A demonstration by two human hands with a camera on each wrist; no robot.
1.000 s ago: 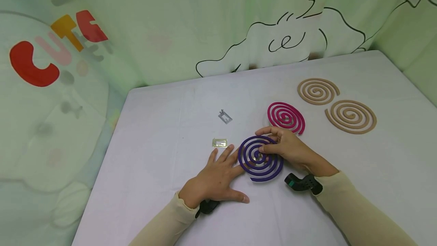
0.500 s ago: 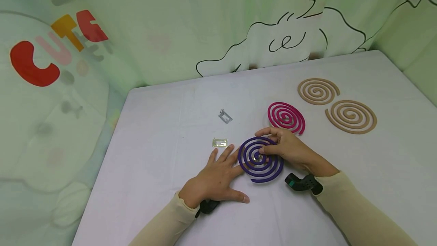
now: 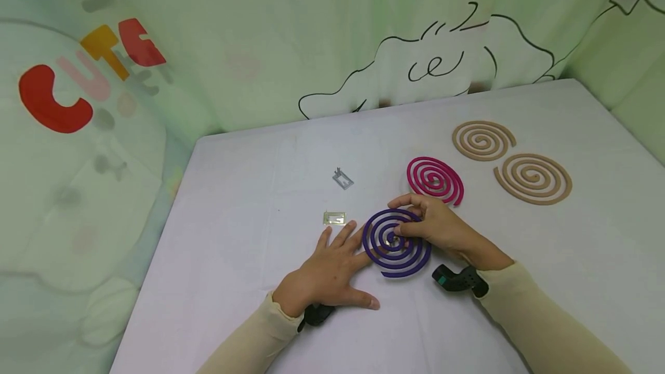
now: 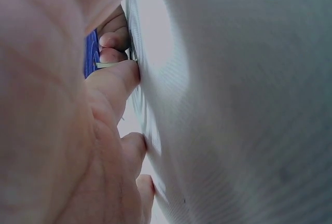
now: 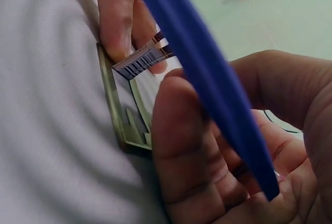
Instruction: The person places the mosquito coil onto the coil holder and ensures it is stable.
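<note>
A purple mosquito coil (image 3: pixel 391 238) is held between thumb and fingers of my right hand (image 3: pixel 441 225), raised off the table and slightly tilted. Beneath it lies a flat metal coil stand (image 5: pixel 111 97) with its prong (image 5: pixel 137 64) bent upward. The prong's tip passes out of sight behind the coil's blue edge in the right wrist view. My left hand (image 3: pixel 332 270) lies palm down with fingers spread, a fingertip pressing the stand's end beside the prong. Fingers of the right hand also reach under the coil, close to the stand.
A pink coil (image 3: pixel 434 180) sits on its own stand just beyond the right hand. Two tan coils (image 3: pixel 481 141) lie farther back right. A brass-coloured stand (image 3: pixel 326 218) lies near the left fingertips, a silver stand (image 3: pixel 340 182) behind it. A printed curtain (image 3: pixel 249 45) borders the white table.
The purple coil shifts very slightly over the stand, its centre now covering more of the metal beneath. Both hands keep nearly the same place; the head view tilts a little.
</note>
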